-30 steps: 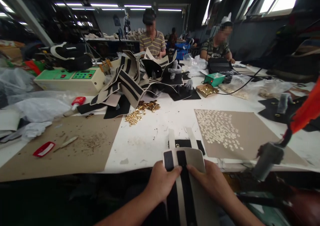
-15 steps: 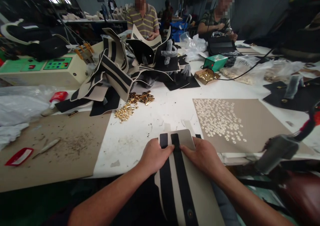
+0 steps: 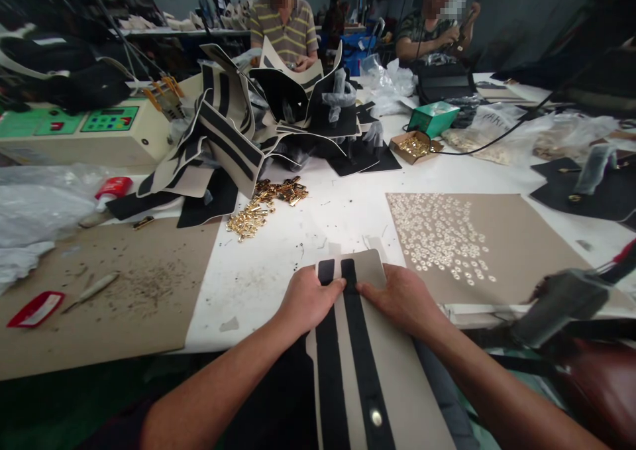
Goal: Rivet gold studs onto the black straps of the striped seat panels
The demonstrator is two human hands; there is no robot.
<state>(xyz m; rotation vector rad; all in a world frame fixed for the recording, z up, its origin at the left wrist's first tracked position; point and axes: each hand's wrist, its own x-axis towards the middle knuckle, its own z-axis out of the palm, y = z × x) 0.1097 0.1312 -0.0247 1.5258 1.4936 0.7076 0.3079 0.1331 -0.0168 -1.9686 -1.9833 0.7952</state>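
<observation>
A long beige panel [image 3: 397, 364] with two black stripes lies over my lap, its far end reaching the white table's edge. My left hand [image 3: 311, 297] grips its left side near the far end, thumb on top. On the right side my right hand [image 3: 397, 297] holds it the same way, thumb tip near the black stripe. The fingers under the panel are hidden. A round shiny metal piece [image 3: 376, 417] sits on the right stripe, low in view.
Gold metal parts [image 3: 248, 219] lie beyond the panel, before a pile of striped panels [image 3: 231, 142]. Small rings [image 3: 437, 238] cover a brown board at right. A pointed tool [image 3: 94, 291] lies at left. Two people sit across the table.
The view has shifted slightly. The metal piece on the stripe now looks bright instead of dark. Both hands keep their hold. A person at the back right has raised a hand.
</observation>
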